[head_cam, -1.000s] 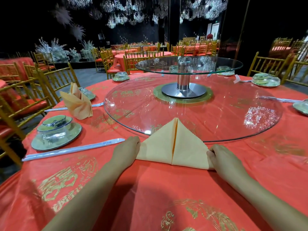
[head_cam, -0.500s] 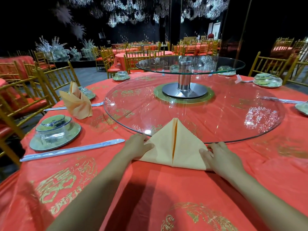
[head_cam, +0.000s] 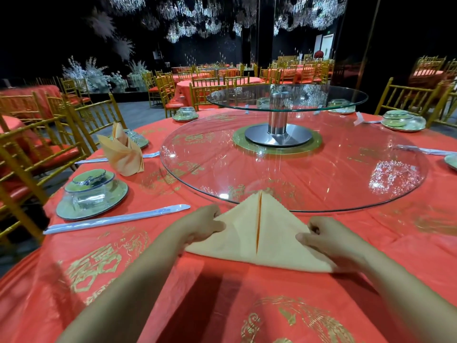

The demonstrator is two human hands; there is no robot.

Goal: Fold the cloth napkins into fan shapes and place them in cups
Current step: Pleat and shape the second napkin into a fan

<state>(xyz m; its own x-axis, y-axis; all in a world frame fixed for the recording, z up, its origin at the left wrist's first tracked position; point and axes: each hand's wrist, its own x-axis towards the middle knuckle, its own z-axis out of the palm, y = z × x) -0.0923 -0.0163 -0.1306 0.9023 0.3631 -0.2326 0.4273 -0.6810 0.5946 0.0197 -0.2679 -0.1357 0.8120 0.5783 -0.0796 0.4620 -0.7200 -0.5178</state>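
A pale orange cloth napkin (head_cam: 257, 233) lies on the red tablecloth (head_cam: 222, 305) folded into a triangle, its tip resting on the rim of the glass turntable (head_cam: 291, 174). A slit runs down its middle where two flaps meet. My left hand (head_cam: 201, 225) pinches the napkin's left edge with curled fingers. My right hand (head_cam: 326, 237) grips the right edge, thumb on top of the cloth. A second napkin (head_cam: 122, 151), folded and standing upright, sits at the left beside a place setting.
A covered dish set on a plate (head_cam: 92, 194) and wrapped chopsticks (head_cam: 116, 219) lie left of my hands. A raised glass tier (head_cam: 286, 97) on a steel post stands at the table's centre. More place settings (head_cam: 401, 121) ring the far side; gold chairs (head_cam: 37, 149) surround the table.
Both hands have slid inward from the napkin's bottom corners and up onto its slanted edges. The napkin's sides now lift slightly under the fingers.
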